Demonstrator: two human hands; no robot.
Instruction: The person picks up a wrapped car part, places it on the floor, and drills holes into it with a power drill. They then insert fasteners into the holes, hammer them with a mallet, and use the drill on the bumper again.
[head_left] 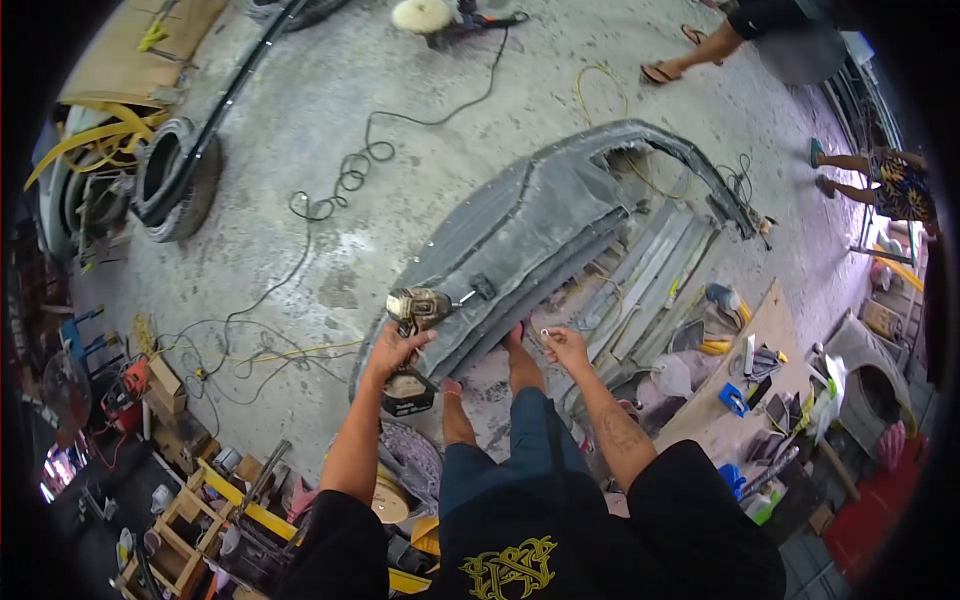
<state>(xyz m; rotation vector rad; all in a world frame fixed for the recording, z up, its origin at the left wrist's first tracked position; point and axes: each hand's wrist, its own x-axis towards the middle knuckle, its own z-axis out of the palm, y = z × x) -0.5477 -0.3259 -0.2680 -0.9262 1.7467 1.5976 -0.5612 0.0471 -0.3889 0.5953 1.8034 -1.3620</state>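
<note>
My left hand [396,350] is wrapped round the handle of a cordless drill [416,304], its bit pointing right and its battery below my wrist. Behind the drill lies a large dark grey car bumper [490,240], stretching from near my feet to the upper right. A small black piece [484,287] rests on its surface just past the bit's tip. My right hand [568,350] is raised over the floor by the bumper's near edge. Thumb and finger pinch a tiny pale piece [545,333], too small to name.
Long grey strips [640,285] lie right of the bumper. A cluttered board [770,330] stands beside my right arm. A black cable [352,180] winds over the floor. Tyres [190,180] stand at left. Two other people's legs [705,52] show at upper right.
</note>
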